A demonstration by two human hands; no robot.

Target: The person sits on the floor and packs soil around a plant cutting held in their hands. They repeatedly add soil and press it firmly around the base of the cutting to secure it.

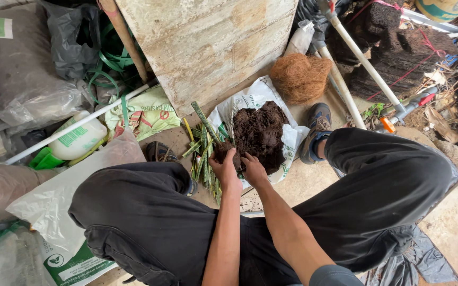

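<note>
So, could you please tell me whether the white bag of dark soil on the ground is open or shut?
Open. The white bag has its mouth spread wide, baring the dark soil, and the right hand rests at its edge.

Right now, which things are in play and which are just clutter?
In play: left hand, right hand, dark soil, its white sack, green cuttings.
Clutter: coir ball, white pipes, white jug, grey bags.
</note>
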